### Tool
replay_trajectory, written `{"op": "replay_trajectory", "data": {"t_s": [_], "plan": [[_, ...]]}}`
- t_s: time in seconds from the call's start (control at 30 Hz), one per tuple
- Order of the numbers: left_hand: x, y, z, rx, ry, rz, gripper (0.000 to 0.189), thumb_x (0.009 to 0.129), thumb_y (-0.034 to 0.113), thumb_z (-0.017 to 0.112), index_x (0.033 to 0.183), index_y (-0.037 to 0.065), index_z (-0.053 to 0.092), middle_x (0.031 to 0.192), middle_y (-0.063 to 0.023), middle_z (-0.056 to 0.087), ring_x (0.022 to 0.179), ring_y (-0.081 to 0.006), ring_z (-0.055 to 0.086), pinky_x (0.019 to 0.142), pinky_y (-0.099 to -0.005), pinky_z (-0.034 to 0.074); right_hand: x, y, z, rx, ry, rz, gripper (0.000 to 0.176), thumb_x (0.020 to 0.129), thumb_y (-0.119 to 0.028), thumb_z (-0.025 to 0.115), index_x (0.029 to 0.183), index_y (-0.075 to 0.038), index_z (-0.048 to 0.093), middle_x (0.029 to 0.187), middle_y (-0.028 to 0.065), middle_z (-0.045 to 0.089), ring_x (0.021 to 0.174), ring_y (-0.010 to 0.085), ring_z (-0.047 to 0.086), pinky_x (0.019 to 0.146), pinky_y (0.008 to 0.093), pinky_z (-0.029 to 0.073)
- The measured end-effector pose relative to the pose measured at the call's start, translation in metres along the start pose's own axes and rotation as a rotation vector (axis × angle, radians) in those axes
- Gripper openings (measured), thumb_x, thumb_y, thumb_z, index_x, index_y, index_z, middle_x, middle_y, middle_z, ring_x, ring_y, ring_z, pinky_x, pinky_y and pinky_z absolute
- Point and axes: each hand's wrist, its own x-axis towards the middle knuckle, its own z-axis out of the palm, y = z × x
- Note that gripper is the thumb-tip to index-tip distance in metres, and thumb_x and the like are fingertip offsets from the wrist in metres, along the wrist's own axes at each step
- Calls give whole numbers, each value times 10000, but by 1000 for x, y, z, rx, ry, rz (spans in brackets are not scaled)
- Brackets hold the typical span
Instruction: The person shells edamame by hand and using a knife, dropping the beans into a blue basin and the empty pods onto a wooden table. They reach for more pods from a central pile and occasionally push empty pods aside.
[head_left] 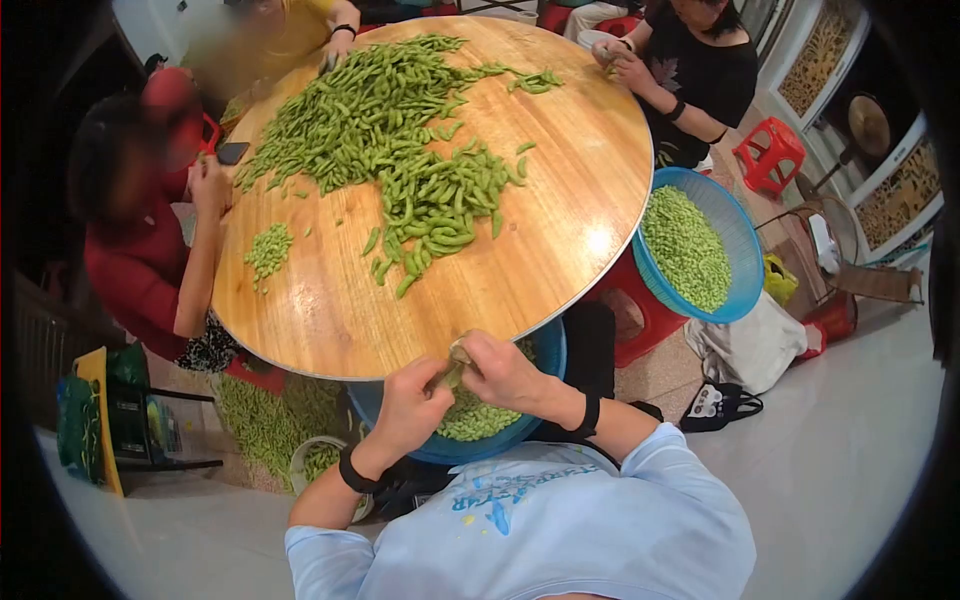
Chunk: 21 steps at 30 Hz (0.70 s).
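My left hand and my right hand meet near the table's front edge, fingers closed. Pinched between them is a green bean pod, partly covered by the fingers. Below the hands, a blue basin of shelled green beans sits at my lap; my forearms and shirt cover part of it. Beyond, a large heap of unshelled bean pods spreads over the round wooden table, its nearest pods a short way ahead of my hands.
A blue basket of shelled beans rests on a red stool at right. Another red stool stands behind it. People sit around the table, handling pods. A small bean pile lies at left. Empty pods and a white bucket are on the floor.
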Motion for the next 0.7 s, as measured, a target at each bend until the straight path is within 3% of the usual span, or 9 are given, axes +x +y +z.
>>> {"op": "replay_trajectory", "data": {"t_s": [0.17, 0.23, 0.3, 0.37, 0.4, 0.43, 0.5, 0.53, 0.7], "plan": [[-27, -6, -21, -110, -16, -136, 190, 716, 0, 552, 886, -41, 625, 735, -154, 570, 633, -282, 573, 575, -358, 454, -2, -6, -10, -11, -57, 43, 250, 730, 2, 600, 952, 18, 486, 827, 197, 524, 762, 391, 567, 633, 439, 470], [-46, 2, -51, 414, -47, 77, 160, 721, 14, 563, 860, -31, 628, 739, -150, 600, 679, -315, 607, 605, -408, 481, -3, -19, -19, 147, -154, 140, 196, 769, -28, 623, 931, 3, 517, 783, 180, 571, 727, 383, 590, 613, 422, 475], [-66, -2, -77, 890, -256, -94, 139, 775, 89, 590, 875, -4, 612, 769, -190, 584, 736, -381, 586, 659, -467, 476, -3, -18, -20, 225, -176, 96, 177, 791, -53, 640, 933, -7, 544, 742, 161, 600, 686, 376, 601, 592, 402, 481], [-69, -6, -90, 956, -287, -112, 133, 796, 104, 604, 881, 2, 596, 780, -194, 582, 750, -384, 582, 676, -466, 473, -5, -12, -18, 271, -182, 4, 199, 808, -40, 628, 983, 7, 548, 732, 150, 597, 627, 317, 603, 570, 362, 479], [-57, -4, -90, 833, -172, 13, 123, 808, 100, 604, 881, 2, 597, 786, -196, 584, 759, -384, 581, 681, -458, 473, -8, -10, -13, 417, -172, 148, 191, 850, -32, 592, 1030, 20, 555, 721, 107, 589, 598, 198, 593, 565, 305, 471], [-41, -3, -88, 711, -58, 143, 113, 820, 96, 604, 882, 1, 599, 792, -198, 585, 767, -384, 580, 687, -451, 473, -5, -10, -12, 422, -180, 135, 191, 850, -32, 592, 1030, 20, 555, 721, 107, 589, 598, 198, 593, 565, 305, 471], [-7, -10, -81, 583, 47, 190, 107, 833, 75, 596, 900, -8, 598, 799, -193, 577, 780, -377, 578, 685, -430, 473, 2, -11, -14, 603, -88, 423, 184, 893, -31, 548, 1066, 28, 556, 726, 51, 571, 606, 106, 561, 558, 259, 459], [13, -12, -75, 535, 96, 256, 112, 839, 76, 593, 910, -11, 599, 801, -188, 570, 782, -377, 577, 681, -425, 474, 3, -5, -11, 612, -50, 391, 209, 938, -82, 490, 1109, 24, 544, 713, 13, 538, 583, 69, 514, 522, 224, 434], [87, -51, -45, 663, 226, 316, 162, 812, 72, 593, 952, -6, 573, 781, -195, 534, 795, -397, 581, 708, -438, 489, 3, 3, -19, 785, -24, 576, 306, 989, -148, 394, 1231, 6, 500, 785, 33, 526, 563, 67, 460, 463, 191, 384]]}}
